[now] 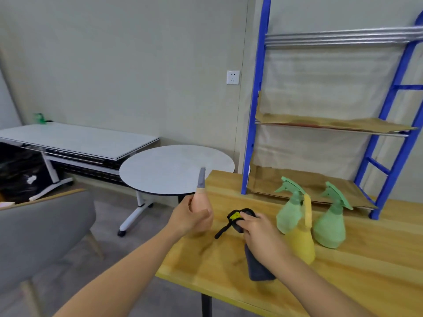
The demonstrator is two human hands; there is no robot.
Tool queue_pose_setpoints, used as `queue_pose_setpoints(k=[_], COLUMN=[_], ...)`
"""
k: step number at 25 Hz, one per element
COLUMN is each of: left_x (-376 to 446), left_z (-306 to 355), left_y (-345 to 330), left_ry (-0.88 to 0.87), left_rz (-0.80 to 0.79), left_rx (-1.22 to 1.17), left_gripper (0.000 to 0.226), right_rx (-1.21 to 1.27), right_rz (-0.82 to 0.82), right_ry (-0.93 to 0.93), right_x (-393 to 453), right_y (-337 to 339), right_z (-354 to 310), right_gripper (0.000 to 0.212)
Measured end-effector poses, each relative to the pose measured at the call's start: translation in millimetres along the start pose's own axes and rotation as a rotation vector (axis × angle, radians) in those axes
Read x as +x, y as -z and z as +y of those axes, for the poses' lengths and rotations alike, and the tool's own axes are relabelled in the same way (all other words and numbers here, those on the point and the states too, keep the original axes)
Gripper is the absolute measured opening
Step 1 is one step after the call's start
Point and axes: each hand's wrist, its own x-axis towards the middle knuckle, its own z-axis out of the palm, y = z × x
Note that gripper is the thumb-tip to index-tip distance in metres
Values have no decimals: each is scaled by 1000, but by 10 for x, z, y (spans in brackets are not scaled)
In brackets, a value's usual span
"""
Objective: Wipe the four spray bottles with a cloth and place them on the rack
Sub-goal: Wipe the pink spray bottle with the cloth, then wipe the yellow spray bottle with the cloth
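Note:
My left hand (191, 219) grips a pink spray bottle (201, 203) with a grey nozzle, upright near the left edge of the wooden table (357, 271). My right hand (258, 232) grips a dark grey cloth (258, 266) with a black and yellow tag; the cloth's lower end lies on the table. To the right stand a yellow spray bottle (301, 239) and two green spray bottles (288, 213) (330, 221). The blue rack (256, 110) stands on the back of the table, its shelves lined with brown cardboard.
A round grey table (176, 168) stands just beyond the wooden table's left corner. A long white table (75, 138) is against the wall at the left. A grey chair (43, 236) is at the near left. The rack's lower shelf (320, 122) holds nothing.

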Motion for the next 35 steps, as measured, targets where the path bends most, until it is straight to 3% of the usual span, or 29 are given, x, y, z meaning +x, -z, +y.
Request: queue_pose_setpoints(k=[11, 16, 19, 23, 25, 27, 32, 35], left_x=[1032, 1040, 856, 422, 172, -86, -580, -684], left_z=[-32, -28, 17, 268, 530, 874, 1702, 1960], left_y=[-494, -480, -354, -279, -347, -461, -992, -1407], left_ry=[-94, -81, -15, -67, -139, -247, -382, -379], left_rz=[1, -78, -29, 88, 87, 61, -208, -234], left_rx=[70, 149, 152, 148, 125, 128, 203, 343], left_gripper=[71, 74, 81, 46, 23, 15, 40, 53], right_rx=[-65, -29, -6, 26, 43, 23, -30, -39], right_rz=[-109, -74, -22, 20, 39, 51, 106, 104], right_ry=[-16, -21, -18, -7, -6, -9, -90, -125], right_x=[425, 294, 152, -192, -397, -616, -1204, -1455], right_y=[-163, -108, -33, 154, 276, 409, 687, 781], right_z=[100, 144, 115, 60, 72, 124, 517, 797], right_gripper=[41, 39, 39, 40, 41, 41, 37, 35])
